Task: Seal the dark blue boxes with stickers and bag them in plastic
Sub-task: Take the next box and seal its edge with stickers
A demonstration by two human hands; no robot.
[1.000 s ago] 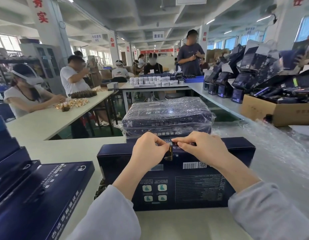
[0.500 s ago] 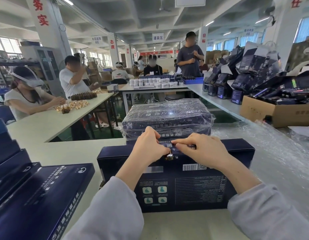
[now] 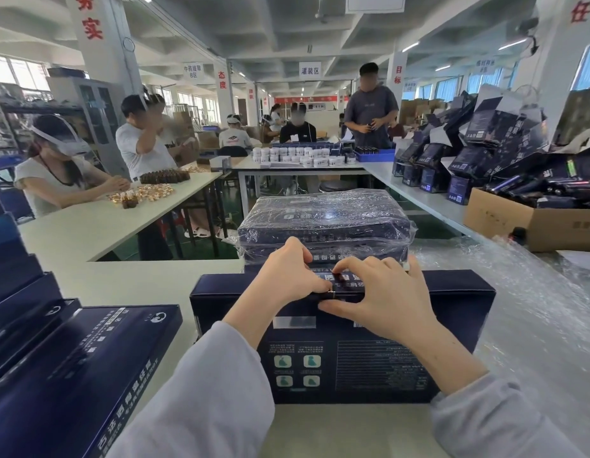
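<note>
A dark blue box (image 3: 458, 312) lies flat on the table in front of me, printed side up. Both hands meet at the middle of its far edge. My left hand (image 3: 287, 276) has curled fingers, and its fingertips pinch a small gold-and-dark sticker (image 3: 333, 294) on that edge. My right hand (image 3: 383, 299) pinches the same spot, thumb on the top face and index finger over the far side. Just behind stands a stack of blue boxes wrapped in clear plastic (image 3: 323, 219).
More dark blue boxes (image 3: 82, 375) are stacked at my left. Crinkled clear plastic film (image 3: 525, 292) covers the table to the right. A cardboard carton (image 3: 505, 223) of dark packages stands at the far right. Several people work at tables beyond.
The sticker stood up between my fingers a second ago; it now lies folded down over the box's far edge. My right thumb has come down onto the top face.
</note>
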